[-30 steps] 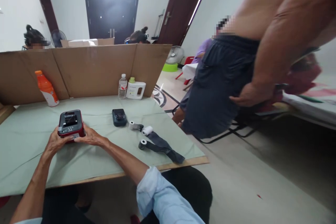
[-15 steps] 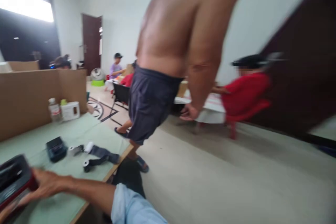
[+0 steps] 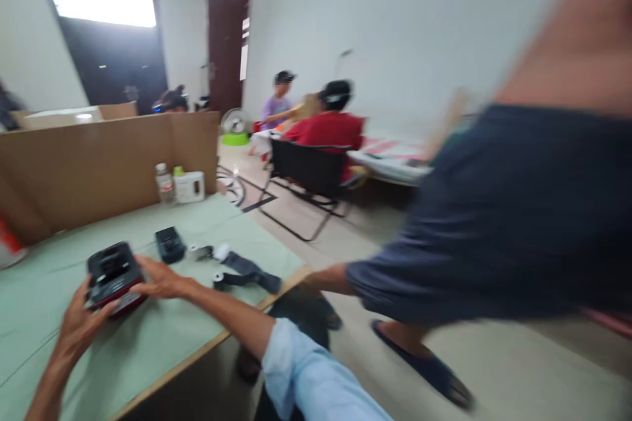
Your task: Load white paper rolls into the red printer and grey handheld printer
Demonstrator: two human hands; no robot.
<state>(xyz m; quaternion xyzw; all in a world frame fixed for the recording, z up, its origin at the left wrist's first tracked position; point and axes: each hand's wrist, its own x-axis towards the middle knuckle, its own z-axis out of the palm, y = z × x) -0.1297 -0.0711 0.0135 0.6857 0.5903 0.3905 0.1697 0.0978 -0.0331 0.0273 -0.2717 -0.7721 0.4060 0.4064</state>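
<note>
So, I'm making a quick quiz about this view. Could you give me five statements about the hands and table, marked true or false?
1. The left hand and right hand both hold the red-and-black device. True.
2. The white handled jug stands beside the clear plastic bottle. True.
3. The white handled jug is in the right hand. False: it stands on the table.
4. The smaller dark device rests on the table. True.
5. The clear plastic bottle lies on its side. False: it stands upright.

R hand (image 3: 162,277): sm blk device (image 3: 170,245), rolls (image 3: 224,253) block; tbl (image 3: 24,312) free L.
</note>
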